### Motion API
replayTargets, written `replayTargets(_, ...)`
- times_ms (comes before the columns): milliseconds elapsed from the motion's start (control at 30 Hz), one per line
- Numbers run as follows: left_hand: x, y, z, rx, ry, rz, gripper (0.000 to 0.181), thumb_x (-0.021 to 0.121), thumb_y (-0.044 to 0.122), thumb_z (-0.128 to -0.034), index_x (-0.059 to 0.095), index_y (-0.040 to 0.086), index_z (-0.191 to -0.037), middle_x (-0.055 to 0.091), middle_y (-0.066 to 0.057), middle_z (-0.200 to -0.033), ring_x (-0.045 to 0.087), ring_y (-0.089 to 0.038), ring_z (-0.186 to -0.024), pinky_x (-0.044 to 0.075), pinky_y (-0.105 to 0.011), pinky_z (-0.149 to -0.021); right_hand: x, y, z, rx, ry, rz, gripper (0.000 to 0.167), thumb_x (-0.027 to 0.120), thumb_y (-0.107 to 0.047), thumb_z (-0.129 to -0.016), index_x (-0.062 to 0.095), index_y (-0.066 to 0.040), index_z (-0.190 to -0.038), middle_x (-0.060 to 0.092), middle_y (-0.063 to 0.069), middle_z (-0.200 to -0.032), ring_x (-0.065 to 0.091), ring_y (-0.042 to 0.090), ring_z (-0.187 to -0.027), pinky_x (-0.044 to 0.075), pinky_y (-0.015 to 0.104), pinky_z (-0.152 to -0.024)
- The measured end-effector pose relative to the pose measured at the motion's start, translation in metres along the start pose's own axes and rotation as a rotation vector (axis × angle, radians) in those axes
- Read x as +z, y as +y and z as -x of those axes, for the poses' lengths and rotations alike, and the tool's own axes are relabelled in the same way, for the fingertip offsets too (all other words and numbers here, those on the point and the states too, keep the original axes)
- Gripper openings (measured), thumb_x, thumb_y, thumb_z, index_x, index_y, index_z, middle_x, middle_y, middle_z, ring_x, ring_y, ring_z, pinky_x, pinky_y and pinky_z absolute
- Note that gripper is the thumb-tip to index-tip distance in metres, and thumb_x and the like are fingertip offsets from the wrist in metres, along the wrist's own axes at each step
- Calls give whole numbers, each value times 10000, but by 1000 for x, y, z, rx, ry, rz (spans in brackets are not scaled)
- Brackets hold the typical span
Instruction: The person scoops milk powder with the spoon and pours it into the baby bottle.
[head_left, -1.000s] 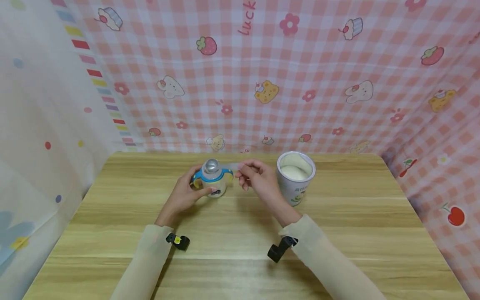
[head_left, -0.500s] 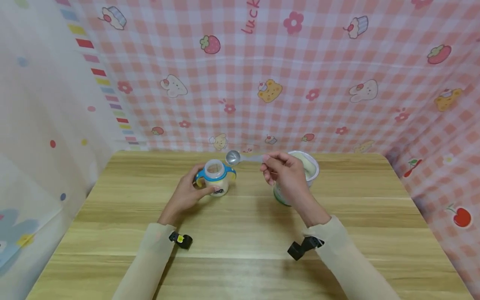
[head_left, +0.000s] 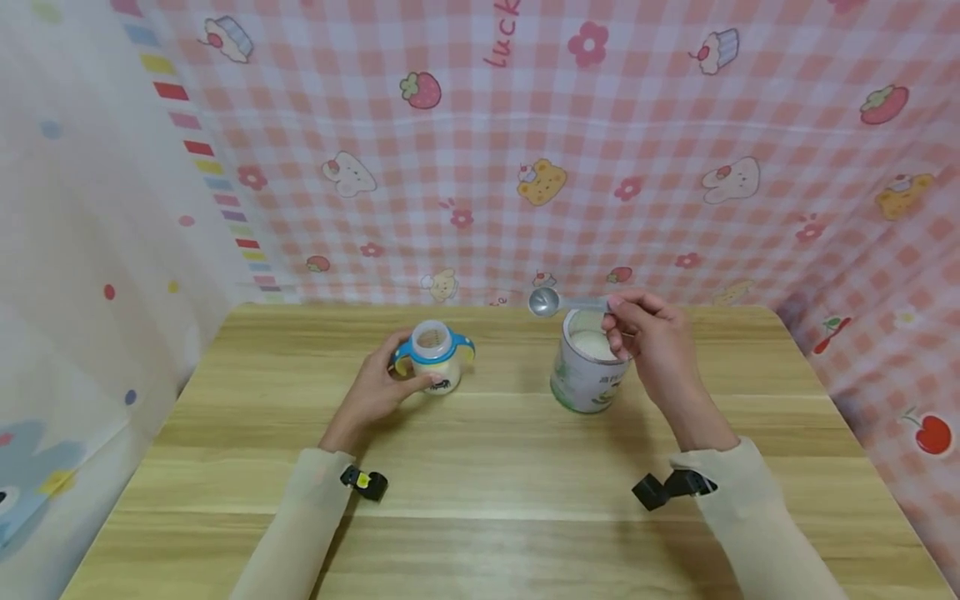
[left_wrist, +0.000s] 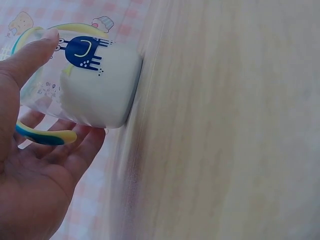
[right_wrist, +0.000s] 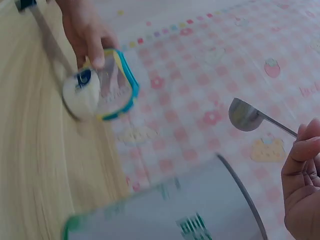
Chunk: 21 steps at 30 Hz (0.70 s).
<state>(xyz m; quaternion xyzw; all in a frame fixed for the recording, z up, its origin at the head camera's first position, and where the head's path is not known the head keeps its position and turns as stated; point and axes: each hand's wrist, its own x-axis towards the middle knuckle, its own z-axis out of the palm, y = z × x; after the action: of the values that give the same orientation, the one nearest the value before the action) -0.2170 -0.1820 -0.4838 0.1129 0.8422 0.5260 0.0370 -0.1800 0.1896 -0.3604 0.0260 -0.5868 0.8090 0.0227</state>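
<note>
My left hand (head_left: pixel 378 383) grips a baby bottle (head_left: pixel 437 371) with blue-and-yellow handles, standing upright on the table with its mouth uncovered. In the left wrist view, white contents fill the lower part of the bottle (left_wrist: pixel 102 90), behind a dark blue cartoon print. My right hand (head_left: pixel 660 354) pinches a metal measuring spoon (head_left: pixel 543 302) by the end of its handle. The spoon's bowl faces up, looks bare inside, and hangs above and left of an open tin (head_left: pixel 585 387). Whitish powder (head_left: pixel 592 344) lies inside this tin, part of whose rim is hidden by my right fingers.
Both things stand on a wooden table (head_left: pixel 480 475), some distance apart. Behind the table's back edge hangs a pink checked cloth (head_left: pixel 480 150), with a white dotted cloth (head_left: pixel 97 333) along the left. Each wrist wears a small black camera (head_left: pixel 365 482).
The spoon has come away from over the bottle's mouth, turned from bowl-down to bowl-up, and moved right to the tin with my right hand. My left hand stays on the bottle.
</note>
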Motion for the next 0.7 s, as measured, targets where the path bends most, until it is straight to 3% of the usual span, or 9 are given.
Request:
replayTargets(300, -1, -1, -1, 30, 7, -13, 703, 852, 297, -860, 499, 235, -1465, 610, -45, -1394, 554, -262, -1114, 498, -364, -845, -35, -8, -2, 1, 66, 18, 127, 674, -134, -999, 719, -79, -894, 677, 11, -677, 526, 102, -502, 419, 193, -430)
replayTargets(567, -2, -1, -2, 28, 1, -2, 704, 850, 287, -863, 499, 211, -1469, 608, -61, -1391, 552, -273, -1149, 493, -359, -845, -56, -1, -6, 54, 128, 211, 129, 645, -111, -1008, 693, -9, -945, 672, -11, -669, 529, 90, -501, 409, 216, -425)
replayTargets(700, 0, -2, -1, 22, 2, -6, 702, 853, 295, -859, 505, 215, -1463, 612, -56, -1379, 548, -262, -1125, 492, -352, -835, -59, 5, -7, 59, 131, 398, 186, 633, -141, -1018, 678, 39, -1011, 673, -38, -677, 540, 85, -514, 427, 222, -430)
